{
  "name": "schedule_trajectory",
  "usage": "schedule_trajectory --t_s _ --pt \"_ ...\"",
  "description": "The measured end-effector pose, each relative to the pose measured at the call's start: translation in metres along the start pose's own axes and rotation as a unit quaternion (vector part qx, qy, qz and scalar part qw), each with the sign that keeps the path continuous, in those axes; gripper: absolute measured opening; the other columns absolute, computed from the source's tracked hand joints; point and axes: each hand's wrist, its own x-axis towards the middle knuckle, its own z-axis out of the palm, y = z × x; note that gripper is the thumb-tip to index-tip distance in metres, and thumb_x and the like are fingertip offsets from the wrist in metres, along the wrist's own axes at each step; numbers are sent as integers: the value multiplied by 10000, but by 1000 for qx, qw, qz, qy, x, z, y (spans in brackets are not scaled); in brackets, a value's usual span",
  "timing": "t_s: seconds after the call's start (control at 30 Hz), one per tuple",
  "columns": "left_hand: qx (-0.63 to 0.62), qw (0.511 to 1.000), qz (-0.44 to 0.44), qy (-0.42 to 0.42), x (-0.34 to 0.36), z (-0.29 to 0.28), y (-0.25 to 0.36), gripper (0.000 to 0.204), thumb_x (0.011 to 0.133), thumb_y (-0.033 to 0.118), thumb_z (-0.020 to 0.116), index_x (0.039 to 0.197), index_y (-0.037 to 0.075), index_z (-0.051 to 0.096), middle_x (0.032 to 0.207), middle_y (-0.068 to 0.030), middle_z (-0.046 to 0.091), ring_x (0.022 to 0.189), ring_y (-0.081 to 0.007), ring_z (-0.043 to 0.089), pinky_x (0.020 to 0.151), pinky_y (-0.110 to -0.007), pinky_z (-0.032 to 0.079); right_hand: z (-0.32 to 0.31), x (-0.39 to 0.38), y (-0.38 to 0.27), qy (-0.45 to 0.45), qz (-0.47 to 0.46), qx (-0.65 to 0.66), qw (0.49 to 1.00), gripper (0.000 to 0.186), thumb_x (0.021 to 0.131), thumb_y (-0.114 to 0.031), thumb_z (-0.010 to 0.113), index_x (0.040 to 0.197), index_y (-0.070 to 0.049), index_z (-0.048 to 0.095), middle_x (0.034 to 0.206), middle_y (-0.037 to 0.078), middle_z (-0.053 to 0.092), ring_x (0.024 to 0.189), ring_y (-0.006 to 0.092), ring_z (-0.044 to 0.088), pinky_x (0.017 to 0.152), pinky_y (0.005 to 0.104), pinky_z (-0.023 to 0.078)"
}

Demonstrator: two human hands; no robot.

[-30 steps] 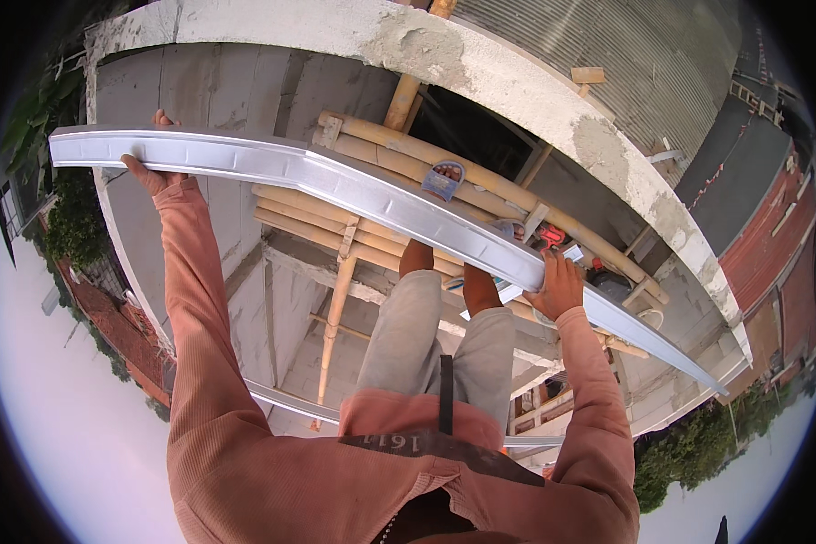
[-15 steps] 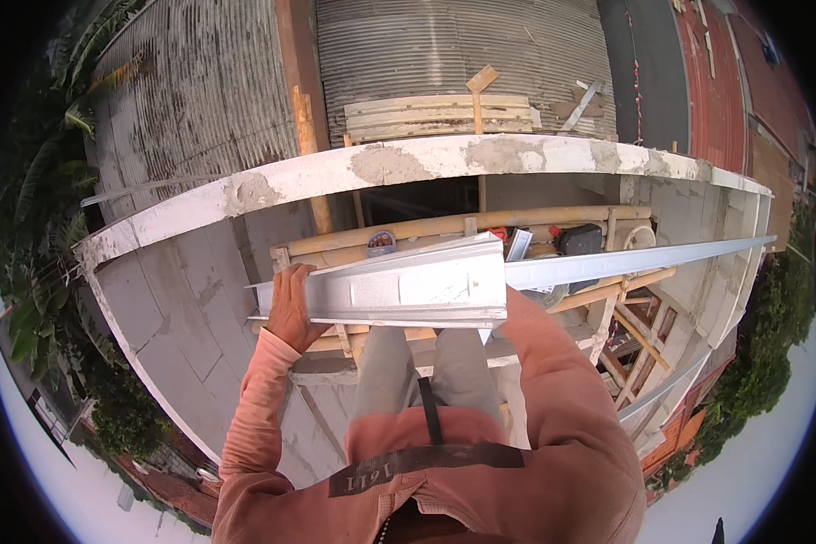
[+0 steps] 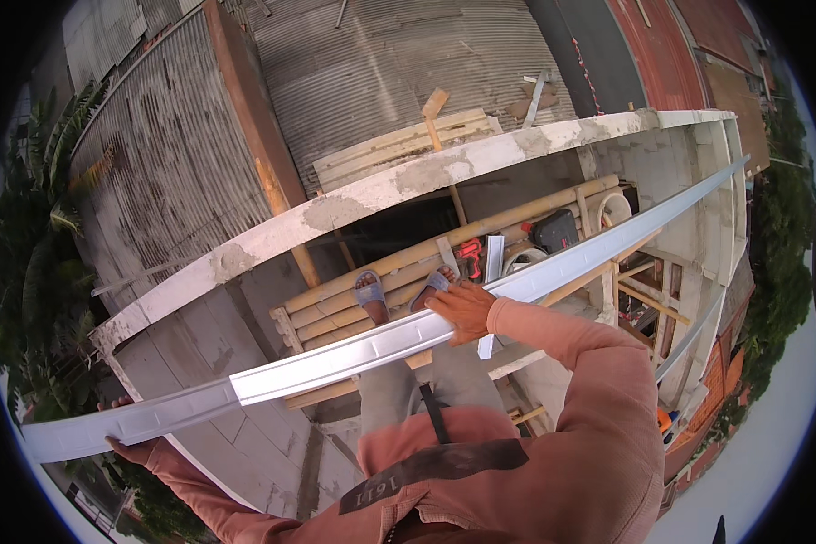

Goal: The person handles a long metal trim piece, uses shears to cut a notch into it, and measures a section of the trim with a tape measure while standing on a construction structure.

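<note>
A long, silvery galvanized steel channel [image 3: 340, 361] lies slantwise across my body, from the lower left up to the right. At a visible step in it, a duller grey length [image 3: 177, 410] continues to the left; I cannot tell whether two pieces overlap there. My left hand [image 3: 134, 450] grips this left part, thumb and fingers on opposite edges, its palm hidden behind the metal. My right hand [image 3: 465, 311] is closed over the channel near the middle. Beyond it the channel runs toward the far right wall.
I stand in sandals on a bamboo platform [image 3: 335, 306] inside block walls. Near my feet are a red power tool [image 3: 470, 257], a short channel offcut [image 3: 493, 261], a dark case [image 3: 554, 230] and a white bucket [image 3: 614, 209]. A concrete-topped wall [image 3: 385, 192] curves ahead, with corrugated roofs beyond.
The channel has swung from end-on before me to a long slant. My left hand has moved far out left and down; my right hand, previously hidden, now shows on top. The view has tilted.
</note>
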Motion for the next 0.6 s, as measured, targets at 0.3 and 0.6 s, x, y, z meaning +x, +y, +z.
schedule_trajectory --t_s 0.3,0.6 --pt "-88 993 2 80 -66 -221 -29 785 827 467 577 1348 -108 459 1147 -203 591 1075 -297 547 1002 -409 444 -40 -30 -58 -53 12 -12 998 877 621 -421 813 1357 -94 463 1171 99 561 1055 302 576 855 460 481" --pt "544 814 -26 -201 -88 175 -127 781 761 228 777 1407 -3 405 1285 -157 534 1154 -309 510 1028 -437 406 81 27 3 -135 60 42 988 952 619 -472 847 1388 -100 427 1309 129 547 1229 350 520 1005 506 430"
